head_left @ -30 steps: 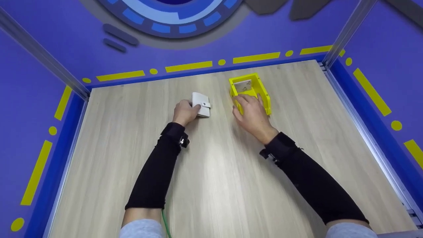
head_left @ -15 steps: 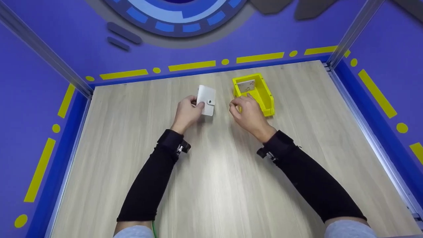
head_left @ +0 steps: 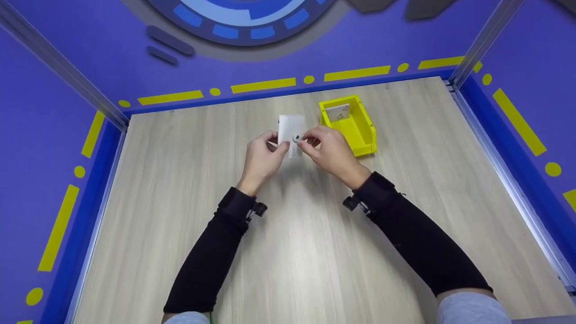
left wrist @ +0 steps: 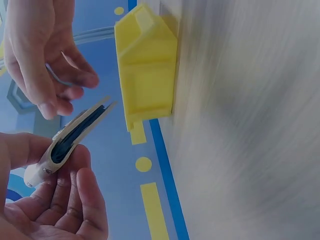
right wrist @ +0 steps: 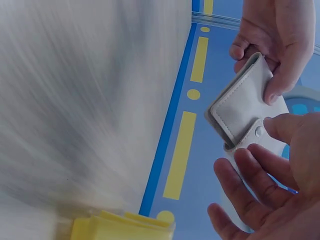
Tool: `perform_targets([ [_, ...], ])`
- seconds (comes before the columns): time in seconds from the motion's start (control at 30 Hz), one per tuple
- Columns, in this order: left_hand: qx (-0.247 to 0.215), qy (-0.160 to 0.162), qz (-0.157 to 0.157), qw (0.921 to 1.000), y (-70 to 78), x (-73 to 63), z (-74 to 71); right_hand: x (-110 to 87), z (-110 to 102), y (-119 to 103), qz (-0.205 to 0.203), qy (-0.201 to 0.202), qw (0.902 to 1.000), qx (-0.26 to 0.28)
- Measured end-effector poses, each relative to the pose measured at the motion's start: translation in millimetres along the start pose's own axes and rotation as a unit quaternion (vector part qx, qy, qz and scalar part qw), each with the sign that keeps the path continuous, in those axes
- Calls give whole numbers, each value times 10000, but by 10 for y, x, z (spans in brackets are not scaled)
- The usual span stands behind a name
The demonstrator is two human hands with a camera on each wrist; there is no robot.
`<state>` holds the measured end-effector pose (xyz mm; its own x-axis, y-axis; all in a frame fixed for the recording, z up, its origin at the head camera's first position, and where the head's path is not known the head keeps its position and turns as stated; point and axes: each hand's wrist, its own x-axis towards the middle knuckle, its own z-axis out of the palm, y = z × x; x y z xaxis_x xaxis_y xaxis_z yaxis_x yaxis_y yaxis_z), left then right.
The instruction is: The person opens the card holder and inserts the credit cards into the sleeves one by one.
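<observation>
A white card wallet (head_left: 290, 128) with a snap strap (right wrist: 255, 131) is held above the table, and its dark blue inner sleeves (left wrist: 75, 135) show at one edge in the left wrist view. My left hand (head_left: 263, 155) grips it from the left side, thumb on the front and fingers behind. At its right side is my right hand (head_left: 330, 150), the thumb tip at the strap beside the snap. In the right wrist view the fingers of that hand are spread and loosely bent; whether the thumb touches the strap is hard to tell.
A yellow open-front bin (head_left: 366, 128) stands on the wooden table (head_left: 288, 252) just beyond my right hand. Inside it, a white patterned card-like piece (head_left: 337, 112) leans on the back left wall. Blue panels (head_left: 252, 63) surround the table.
My left hand has lifted the wallet and moved it right, its front turning up. My right hand has left the bin and come left to the wallet's strap.
</observation>
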<state>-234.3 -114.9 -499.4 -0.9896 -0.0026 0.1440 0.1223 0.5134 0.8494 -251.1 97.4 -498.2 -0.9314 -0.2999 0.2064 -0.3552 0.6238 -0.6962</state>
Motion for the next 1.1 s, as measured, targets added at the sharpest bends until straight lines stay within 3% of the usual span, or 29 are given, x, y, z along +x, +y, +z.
perform_targets([
  [0.23,-11,-102,-18,9999,35,-139,69,-30,50,-12,192,-135,9997,15],
  [0.47,68,-74,-57,9999,64,-226,129,-51,111,-20,-267,113,9993,-218],
  [0.73,6,96,72,9999,160,-272,189,-99,118,-29,-448,418,9977,-287],
  [1.1,-107,133,11,9999,145,-332,194,-156,147,16,-450,372,9982,156],
])
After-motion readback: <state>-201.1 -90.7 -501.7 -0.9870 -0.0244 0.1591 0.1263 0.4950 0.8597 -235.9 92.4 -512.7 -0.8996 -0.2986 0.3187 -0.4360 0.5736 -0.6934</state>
